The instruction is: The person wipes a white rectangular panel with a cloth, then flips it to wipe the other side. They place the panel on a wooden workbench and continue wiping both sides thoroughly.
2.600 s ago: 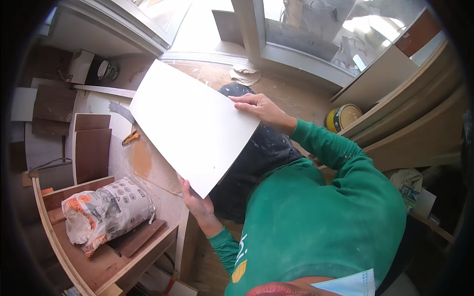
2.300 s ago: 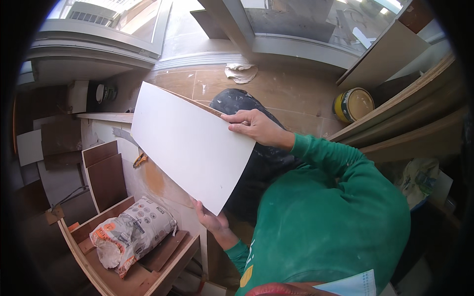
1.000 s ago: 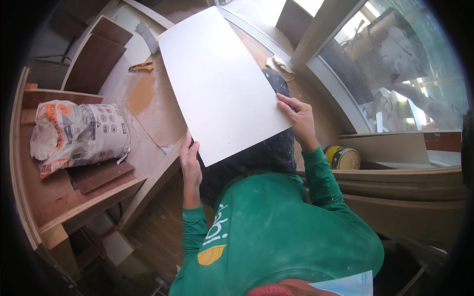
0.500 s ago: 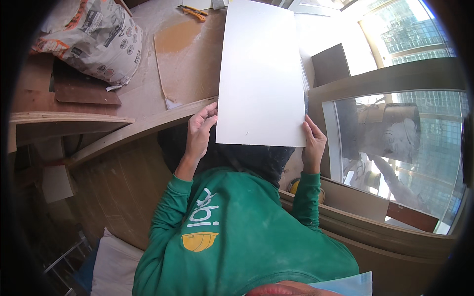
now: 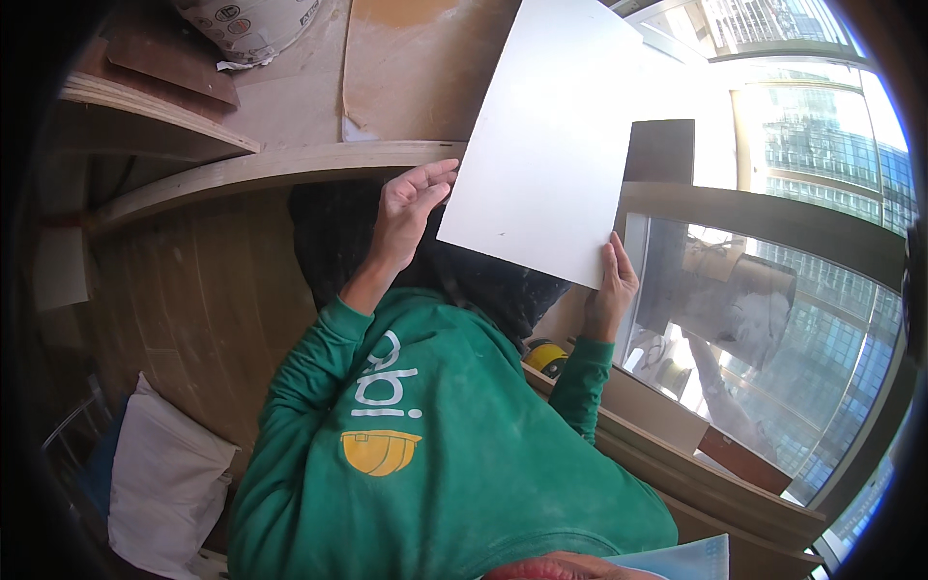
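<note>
A white rectangular board (image 5: 537, 135) lies slightly tilted above my lap in dark trousers (image 5: 324, 227), with a small dark mark near its lower end. My left hand (image 5: 416, 198) has its fingertips and thumb on the board's left edge. My right hand (image 5: 619, 266) grips the right edge near the lower corner, thumb and fingers along it. Beyond my left hand is a pale wooden work surface (image 5: 295, 101) with a curved front edge and a tan-stained sheet (image 5: 411, 82) on it.
A paper sack (image 5: 242, 24) and brown panels (image 5: 169, 68) sit top left. A glazed window (image 5: 725, 309) fills the right, above stacked curved boards (image 5: 677, 474). A yellow tin (image 5: 541, 358) is beside my right forearm. A white pillow-like bundle (image 5: 164, 474) lies lower left.
My view has turned across the workspace, with the window now large at right. The board has swung more upright in the picture, then leaned rightward at its far end. The orange cutter has left view.
</note>
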The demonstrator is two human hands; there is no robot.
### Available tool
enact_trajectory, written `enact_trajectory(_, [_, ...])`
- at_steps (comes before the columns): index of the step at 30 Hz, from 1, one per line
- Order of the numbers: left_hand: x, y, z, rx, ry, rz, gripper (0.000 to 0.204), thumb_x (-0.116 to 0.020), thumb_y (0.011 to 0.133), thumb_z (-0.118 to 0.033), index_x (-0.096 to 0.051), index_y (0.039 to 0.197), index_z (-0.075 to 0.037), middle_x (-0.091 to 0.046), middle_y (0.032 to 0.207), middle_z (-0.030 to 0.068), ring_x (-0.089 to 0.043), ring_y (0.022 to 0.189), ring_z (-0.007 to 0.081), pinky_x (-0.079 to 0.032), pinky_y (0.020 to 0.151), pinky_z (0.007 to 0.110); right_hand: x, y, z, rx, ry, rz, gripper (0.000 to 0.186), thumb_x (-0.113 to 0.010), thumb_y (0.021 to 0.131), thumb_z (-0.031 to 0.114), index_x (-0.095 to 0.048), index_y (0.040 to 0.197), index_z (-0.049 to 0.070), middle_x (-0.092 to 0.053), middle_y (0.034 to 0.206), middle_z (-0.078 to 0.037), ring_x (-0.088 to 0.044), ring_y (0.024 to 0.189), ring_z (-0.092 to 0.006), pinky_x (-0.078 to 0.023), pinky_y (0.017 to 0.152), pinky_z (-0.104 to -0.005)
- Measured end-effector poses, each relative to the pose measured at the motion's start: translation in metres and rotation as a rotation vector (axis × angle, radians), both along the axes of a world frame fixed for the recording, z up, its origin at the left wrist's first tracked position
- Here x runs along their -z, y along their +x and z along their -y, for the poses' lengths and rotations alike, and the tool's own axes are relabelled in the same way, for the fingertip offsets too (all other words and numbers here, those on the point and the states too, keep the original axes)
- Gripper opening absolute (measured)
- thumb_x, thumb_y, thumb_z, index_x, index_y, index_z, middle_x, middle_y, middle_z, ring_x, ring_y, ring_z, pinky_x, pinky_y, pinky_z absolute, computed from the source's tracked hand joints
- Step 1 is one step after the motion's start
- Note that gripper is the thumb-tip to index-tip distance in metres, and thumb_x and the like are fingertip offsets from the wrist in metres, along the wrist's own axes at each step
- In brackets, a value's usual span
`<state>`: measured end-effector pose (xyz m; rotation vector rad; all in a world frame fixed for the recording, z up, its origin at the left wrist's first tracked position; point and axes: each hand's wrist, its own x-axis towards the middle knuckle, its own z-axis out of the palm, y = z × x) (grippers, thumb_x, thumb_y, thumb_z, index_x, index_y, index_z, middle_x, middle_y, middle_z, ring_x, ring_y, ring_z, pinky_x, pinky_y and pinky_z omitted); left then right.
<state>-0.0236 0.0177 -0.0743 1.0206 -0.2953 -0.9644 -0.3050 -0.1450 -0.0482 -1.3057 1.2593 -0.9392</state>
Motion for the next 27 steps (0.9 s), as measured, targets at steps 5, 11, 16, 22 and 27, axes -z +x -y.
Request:
enact_trajectory(5, [0.001, -0.005, 0.001, -0.022, 0.094, 0.134, 0.033, -0.069, 0.094, 0.0, -0.068, 0.126, 0.007, -0.07, 0.124, 0.0123, -0.066, 0.105, 0.0128, -0.053, 0.096, 0.027, -0.001, 0.0, -0.001, -0.004, 0.027, 0.008, 0.033, -0.067, 0.1, 0.01, -0.066, 0.13, -0.006, -0.073, 0.114, -0.012, -0.069, 0.099, -0.0131, -0.055, 0.088, -0.0249])
enact_trajectory(11, [0.006, -0.007, 0.001, -0.084, 0.111, 0.217, 0.034, -0.072, 0.092, 0.001, -0.069, 0.126, 0.005, -0.071, 0.121, 0.0099, -0.068, 0.103, 0.0119, -0.056, 0.092, 0.025, -0.004, 0.004, -0.003, -0.003, 0.032, 0.003, 0.034, -0.066, 0.101, 0.009, -0.065, 0.131, -0.007, -0.073, 0.114, -0.012, -0.069, 0.098, -0.0135, -0.055, 0.088, -0.0253])
enact_trajectory(16, [-0.004, -0.01, 0.002, -0.099, 0.175, 0.333, 0.031, -0.072, 0.092, 0.001, -0.071, 0.124, 0.001, -0.071, 0.119, 0.007, -0.067, 0.102, 0.0107, -0.057, 0.088, 0.024, -0.003, 0.003, -0.003, -0.005, 0.024, -0.006, 0.033, -0.066, 0.101, 0.009, -0.065, 0.13, -0.007, -0.073, 0.113, -0.011, -0.069, 0.097, -0.0129, -0.055, 0.087, -0.025])
enact_trajectory(22, [-0.007, -0.012, 0.002, -0.143, 0.19, 0.42, 0.029, -0.073, 0.092, 0.0, -0.072, 0.121, 0.001, -0.071, 0.114, 0.0078, -0.068, 0.097, 0.0101, -0.059, 0.082, 0.023, -0.004, 0.002, -0.002, -0.015, 0.018, -0.047, 0.033, -0.066, 0.101, 0.01, -0.066, 0.13, -0.006, -0.073, 0.112, -0.009, -0.068, 0.098, -0.0117, -0.054, 0.086, -0.0243])
enact_trajectory(27, [-0.01, -0.013, 0.004, -0.136, 0.204, 0.437, 0.029, -0.072, 0.091, 0.002, -0.072, 0.121, 0.001, -0.07, 0.113, 0.0082, -0.068, 0.1, 0.0118, -0.06, 0.084, 0.025, -0.005, 0.004, -0.005, 0.011, -0.011, -0.084, 0.03, -0.068, 0.099, 0.009, -0.069, 0.127, -0.004, -0.073, 0.106, -0.005, -0.065, 0.095, -0.0093, -0.051, 0.086, -0.0226])
